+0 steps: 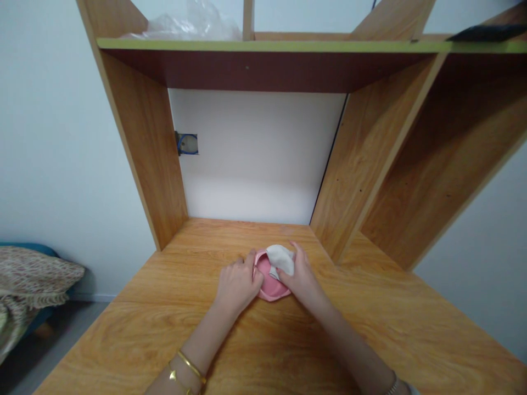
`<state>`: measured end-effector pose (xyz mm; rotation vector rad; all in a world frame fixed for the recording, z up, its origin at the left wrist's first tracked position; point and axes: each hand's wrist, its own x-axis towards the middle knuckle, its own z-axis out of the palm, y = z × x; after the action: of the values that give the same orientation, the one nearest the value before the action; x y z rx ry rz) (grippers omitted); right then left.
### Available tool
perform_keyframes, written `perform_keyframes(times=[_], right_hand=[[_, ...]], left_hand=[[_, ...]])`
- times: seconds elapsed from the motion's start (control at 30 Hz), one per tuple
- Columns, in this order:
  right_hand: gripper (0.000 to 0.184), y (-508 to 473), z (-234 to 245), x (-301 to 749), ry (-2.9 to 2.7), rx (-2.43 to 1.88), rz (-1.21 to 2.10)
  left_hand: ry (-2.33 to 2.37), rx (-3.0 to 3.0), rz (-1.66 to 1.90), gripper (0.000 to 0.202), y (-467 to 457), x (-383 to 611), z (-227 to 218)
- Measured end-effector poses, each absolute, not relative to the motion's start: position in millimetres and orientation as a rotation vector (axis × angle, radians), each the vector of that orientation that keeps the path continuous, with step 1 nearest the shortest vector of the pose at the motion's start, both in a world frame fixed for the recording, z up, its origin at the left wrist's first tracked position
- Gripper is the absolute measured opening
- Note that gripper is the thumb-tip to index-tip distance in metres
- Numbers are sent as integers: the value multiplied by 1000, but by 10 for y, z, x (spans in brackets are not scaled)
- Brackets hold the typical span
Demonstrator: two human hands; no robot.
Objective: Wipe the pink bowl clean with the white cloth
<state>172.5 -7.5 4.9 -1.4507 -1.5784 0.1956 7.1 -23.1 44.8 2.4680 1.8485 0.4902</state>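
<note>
A pink dish-like thing with a raised rim rests on the wooden desk; its exact kind is unclear. My left hand grips its left rim, thumb on the inner side and fingers around the outside. Between the thumb and fingers of my right hand is a whitish cloth. The cloth lies bunched against the inside and the far right rim of the pink thing. Part of the rim is hidden by the cloth and my right hand.
The wooden desk spreads around my arms. Upright wooden panels and a shelf enclose the back. A wall box with blue wire is at back left. Clear plastic lies on the shelf. A fringed blanket is at far left.
</note>
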Motion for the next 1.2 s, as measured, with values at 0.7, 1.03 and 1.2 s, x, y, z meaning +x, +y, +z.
perform_keyframes(times=[0.7, 1.03, 1.2], right_hand=[[30, -101, 17, 1786, -1370, -1450, 487], [37, -79, 18, 1753, -1377, -1457, 461], [55, -101, 53, 1782, -1385, -1530, 342]], left_hand=[[1036, 1861, 1186, 87, -301, 345, 142], [1410, 2068, 1000, 85, -322, 197, 298], [1431, 2151, 902, 79, -357, 171, 408]])
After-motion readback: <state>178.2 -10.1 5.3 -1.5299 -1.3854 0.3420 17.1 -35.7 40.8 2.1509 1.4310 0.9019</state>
